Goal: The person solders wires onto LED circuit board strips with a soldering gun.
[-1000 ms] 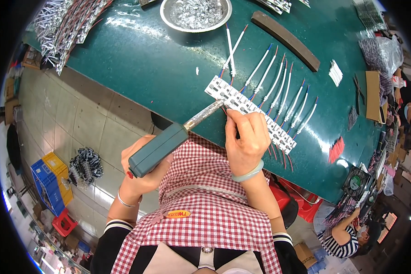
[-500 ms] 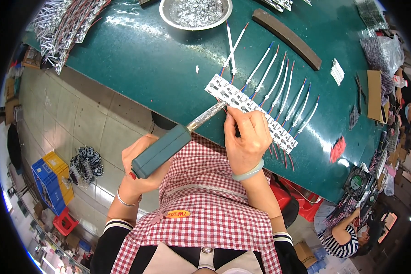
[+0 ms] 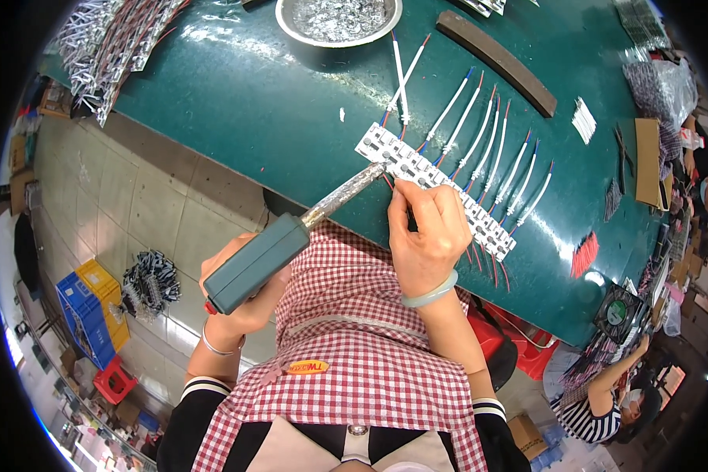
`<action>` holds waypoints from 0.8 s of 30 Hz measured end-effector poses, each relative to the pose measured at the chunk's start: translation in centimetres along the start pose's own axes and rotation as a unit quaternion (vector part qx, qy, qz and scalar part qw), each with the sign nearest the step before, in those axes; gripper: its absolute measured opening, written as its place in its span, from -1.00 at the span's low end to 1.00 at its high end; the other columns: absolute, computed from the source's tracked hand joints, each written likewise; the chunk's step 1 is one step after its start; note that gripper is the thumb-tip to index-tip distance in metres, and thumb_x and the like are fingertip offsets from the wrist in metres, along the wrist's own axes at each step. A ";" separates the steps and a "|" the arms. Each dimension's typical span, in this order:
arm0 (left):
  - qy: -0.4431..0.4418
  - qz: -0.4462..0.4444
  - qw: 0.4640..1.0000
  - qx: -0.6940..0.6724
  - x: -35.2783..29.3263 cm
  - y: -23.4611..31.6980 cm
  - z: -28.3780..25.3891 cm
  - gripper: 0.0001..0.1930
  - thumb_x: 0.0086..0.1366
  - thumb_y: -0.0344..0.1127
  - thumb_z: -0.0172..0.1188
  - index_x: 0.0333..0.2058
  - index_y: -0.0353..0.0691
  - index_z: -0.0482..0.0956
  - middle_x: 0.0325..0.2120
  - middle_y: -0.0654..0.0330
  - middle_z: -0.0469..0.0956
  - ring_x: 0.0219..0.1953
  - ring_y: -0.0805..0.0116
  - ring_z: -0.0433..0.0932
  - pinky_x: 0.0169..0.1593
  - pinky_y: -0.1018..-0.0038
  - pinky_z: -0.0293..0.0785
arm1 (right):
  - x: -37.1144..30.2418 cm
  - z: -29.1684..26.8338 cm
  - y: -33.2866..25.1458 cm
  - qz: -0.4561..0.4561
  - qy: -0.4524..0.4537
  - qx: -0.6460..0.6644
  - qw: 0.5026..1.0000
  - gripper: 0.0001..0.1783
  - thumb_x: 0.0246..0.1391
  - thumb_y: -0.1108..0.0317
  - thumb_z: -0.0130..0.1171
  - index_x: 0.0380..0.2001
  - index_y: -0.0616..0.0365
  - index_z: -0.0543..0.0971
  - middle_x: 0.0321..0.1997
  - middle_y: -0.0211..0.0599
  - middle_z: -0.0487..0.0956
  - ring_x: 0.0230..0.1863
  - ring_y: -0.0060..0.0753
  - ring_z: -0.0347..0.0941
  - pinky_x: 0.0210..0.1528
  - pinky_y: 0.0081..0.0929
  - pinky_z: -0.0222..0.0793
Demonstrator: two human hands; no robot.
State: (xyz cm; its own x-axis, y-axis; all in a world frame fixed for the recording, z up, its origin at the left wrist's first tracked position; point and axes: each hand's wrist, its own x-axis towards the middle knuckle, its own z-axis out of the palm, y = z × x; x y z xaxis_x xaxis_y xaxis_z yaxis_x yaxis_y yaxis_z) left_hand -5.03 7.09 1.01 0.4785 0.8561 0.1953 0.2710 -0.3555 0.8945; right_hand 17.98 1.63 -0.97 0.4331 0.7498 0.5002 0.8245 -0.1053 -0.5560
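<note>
Head view: "What are the hands doing?"

"They are working apart. The left hand (image 3: 261,305) is gripping the handle of a soldering iron (image 3: 256,263); the right hand (image 3: 429,236) is pinching what appears to be a red wire (image 3: 387,181) between thumb and forefinger."

"Where is the board strip (image 3: 423,175) lying?"

"It is lying just beyond the right fingertips, running to the lower right past that hand. The iron's tip is meeting its near edge, seemingly touching."

"Which step is in hand?"

"Judging by the pose, a wire is being soldered there. The next move is calling for a steady wire and a tip clear of the fingers."

"And farther out?"

"White-sleeved wires (image 3: 448,110) are fanning from the far edge; beyond, a metal bowl (image 3: 338,45) and a brown bar (image 3: 495,63) are resting on the green table (image 3: 212,118)."
</note>
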 end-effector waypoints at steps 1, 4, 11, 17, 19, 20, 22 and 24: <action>0.000 0.000 1.000 0.000 0.0 0.0 0.0 -0.73 -0.09 -0.63 0.37 -0.31 -0.44 0.64 -0.45 0.05 0.61 -0.48 0.22 0.62 -0.34 0.45 0.55 | 0.0 0.0 0.0 0.000 0.000 0.000 1.000 -0.75 -0.16 0.67 0.39 -0.34 0.19 0.68 -0.55 -0.30 0.42 -0.54 -0.31 0.38 -0.52 -0.36 0.26; 0.003 -0.003 1.000 -0.002 -0.2 -0.2 0.1 -0.73 -0.07 -0.63 0.37 -0.30 -0.45 0.64 -0.42 0.03 0.62 -0.45 0.21 0.63 -0.30 0.44 0.56 | 0.0 -0.2 0.0 -0.004 -0.010 0.000 1.000 -0.73 -0.16 0.67 0.36 -0.31 0.22 0.65 -0.52 -0.28 0.35 -0.48 -0.24 0.37 -0.48 -0.31 0.29; 0.029 -0.042 0.999 -0.013 -0.6 -0.6 -0.1 -0.72 -0.04 -0.62 0.34 -0.26 -0.47 0.64 -0.39 0.01 0.63 -0.43 0.22 0.62 -0.30 0.46 0.54 | -0.3 -3.6 -1.4 0.027 -0.064 -0.004 0.998 -0.79 -0.12 0.69 0.37 -0.35 0.23 0.66 -0.52 -0.26 0.44 -0.50 -0.28 0.41 -0.47 -0.37 0.29; 0.043 -0.047 0.998 -0.018 -0.5 -0.7 -0.3 -0.72 -0.04 -0.62 0.33 -0.26 -0.47 0.63 -0.40 0.02 0.61 -0.45 0.23 0.61 -0.32 0.48 0.52 | 0.4 -5.2 -2.5 0.024 -0.104 -0.019 0.994 -0.80 -0.12 0.69 0.38 -0.37 0.25 0.65 -0.50 -0.24 0.47 -0.46 -0.29 0.43 -0.42 -0.37 0.32; 0.040 -0.033 0.999 -0.015 -0.6 -0.7 -0.3 -0.72 -0.04 -0.63 0.34 -0.27 -0.47 0.63 -0.41 0.02 0.61 -0.45 0.23 0.61 -0.33 0.47 0.52 | -0.1 -6.0 -2.6 0.044 -0.136 -0.021 0.990 -0.80 -0.11 0.69 0.37 -0.37 0.25 0.66 -0.50 -0.25 0.46 -0.47 -0.27 0.42 -0.41 -0.37 0.32; 0.039 -0.040 0.998 -0.016 -0.6 -0.6 -0.4 -0.72 -0.05 -0.63 0.34 -0.27 -0.47 0.63 -0.41 0.02 0.60 -0.46 0.23 0.60 -0.33 0.47 0.51 | -0.2 -6.1 -2.4 0.044 -0.138 -0.022 0.989 -0.80 -0.11 0.69 0.37 -0.37 0.25 0.66 -0.50 -0.25 0.46 -0.47 -0.27 0.42 -0.41 -0.37 0.32; 0.037 -0.050 0.998 -0.017 -0.8 -0.5 -0.3 -0.73 -0.05 -0.63 0.34 -0.28 -0.47 0.63 -0.41 0.02 0.60 -0.46 0.22 0.59 -0.34 0.46 0.51 | -0.5 -6.4 -2.1 0.062 -0.146 -0.014 0.987 -0.80 -0.10 0.69 0.36 -0.36 0.24 0.66 -0.50 -0.25 0.47 -0.46 -0.25 0.42 -0.40 -0.36 0.32; 0.020 -0.010 1.000 0.004 -0.9 -0.5 -0.4 -0.73 -0.05 -0.63 0.35 -0.28 -0.47 0.64 -0.41 0.03 0.61 -0.44 0.20 0.62 -0.32 0.45 0.54 | -0.6 -6.3 -2.0 0.060 -0.148 -0.011 0.987 -0.80 -0.10 0.69 0.36 -0.36 0.25 0.66 -0.49 -0.25 0.48 -0.44 -0.25 0.43 -0.38 -0.36 0.33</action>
State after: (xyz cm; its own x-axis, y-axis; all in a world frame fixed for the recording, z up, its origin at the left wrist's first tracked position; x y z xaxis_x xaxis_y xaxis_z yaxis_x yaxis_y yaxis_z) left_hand -5.91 6.60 0.52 0.4389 0.8775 0.1932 0.2869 -0.3406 0.8954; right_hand 18.36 -2.71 4.09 0.4051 0.8889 0.2139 0.7835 -0.2168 -0.5824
